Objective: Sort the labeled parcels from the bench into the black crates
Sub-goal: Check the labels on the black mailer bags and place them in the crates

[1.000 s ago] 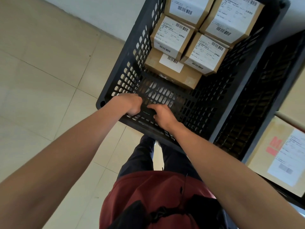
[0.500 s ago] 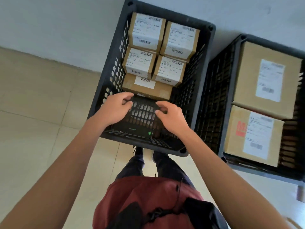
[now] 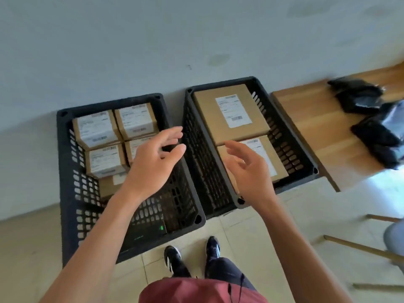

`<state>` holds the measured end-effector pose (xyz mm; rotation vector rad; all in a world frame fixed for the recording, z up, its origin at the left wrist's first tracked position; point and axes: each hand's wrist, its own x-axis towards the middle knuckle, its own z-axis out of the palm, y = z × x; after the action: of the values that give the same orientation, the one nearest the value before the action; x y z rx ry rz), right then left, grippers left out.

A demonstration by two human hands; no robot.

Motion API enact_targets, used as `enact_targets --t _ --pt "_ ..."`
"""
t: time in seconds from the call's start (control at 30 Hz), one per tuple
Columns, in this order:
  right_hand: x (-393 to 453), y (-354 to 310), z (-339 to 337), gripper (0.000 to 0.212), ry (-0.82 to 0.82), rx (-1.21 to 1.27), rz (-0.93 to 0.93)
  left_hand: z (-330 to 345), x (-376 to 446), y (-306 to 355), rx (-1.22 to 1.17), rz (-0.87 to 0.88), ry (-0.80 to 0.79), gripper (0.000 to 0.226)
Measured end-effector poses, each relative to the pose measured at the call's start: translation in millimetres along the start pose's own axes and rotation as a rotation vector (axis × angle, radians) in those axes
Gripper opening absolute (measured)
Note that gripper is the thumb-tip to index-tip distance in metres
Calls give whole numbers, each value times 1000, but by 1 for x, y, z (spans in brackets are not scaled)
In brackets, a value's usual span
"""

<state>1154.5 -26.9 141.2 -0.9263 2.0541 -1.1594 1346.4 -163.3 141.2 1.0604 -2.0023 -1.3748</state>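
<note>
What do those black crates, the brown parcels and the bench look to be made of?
Black crates: probably moulded plastic, matte, with slotted lattice walls. Brown parcels: plain cardboard with white paper labels. Bench: apparently wood or wood-look laminate, showing lengthwise grain and a smooth finish.

A pale grey-white wall (image 3: 196,36) fills the whole upper part of the view, from nine o'clock round to three, with a few faint scuffs on it. Below it lies a floor of large cream tiles (image 3: 28,248), showing at seven and eight o'clock and again at five. At six o'clock stand two dark shoes (image 3: 192,252) with white stripes, side by side on the tiles, under dark trousers (image 3: 225,272) and the hem of a dark red shirt (image 3: 196,291). At four o'clock thin wooden legs (image 3: 360,248) slant across the floor beside something blurred and grey-blue at the frame's edge.
</note>
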Motion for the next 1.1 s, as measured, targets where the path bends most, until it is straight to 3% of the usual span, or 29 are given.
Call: enact_targets --t 0.3,0.53,0.77,1.1 --pt "-58 43 -125 41 400 66 64 140 33 86 -69 177 -370 50" --pt "-111 92 -225 41 629 97 85 262 18 149 18 337 -506 45" --pt "-144 144 -316 42 752 89 94 367 -1 198 57 415 -582 46" --pt "-181 195 -399 44 793 127 152 467 -28 231 42 406 -664 46"
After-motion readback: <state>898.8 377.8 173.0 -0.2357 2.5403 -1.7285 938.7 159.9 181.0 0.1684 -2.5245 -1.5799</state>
